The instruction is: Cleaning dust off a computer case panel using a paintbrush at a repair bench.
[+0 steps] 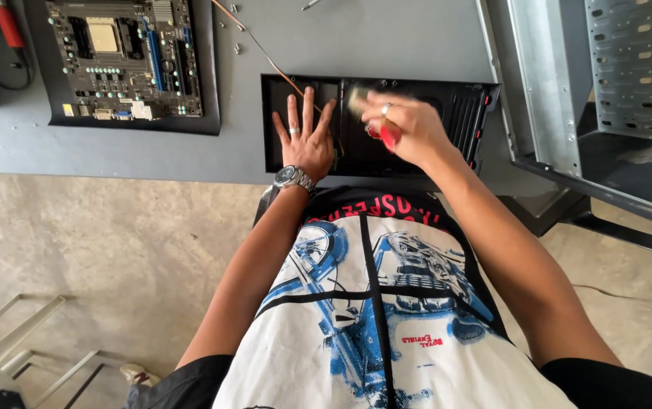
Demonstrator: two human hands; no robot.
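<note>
flat on black panel (447, 113), left hand (307, 140)

One view only, from a camera on the person's head; it looks steeply down over the chest at the grey table (386, 45) ahead; the hands are near, at arm's length; concrete floor (99, 250) fills the lower left.

Matt black plastic panel (417, 129), ribbed
</note>
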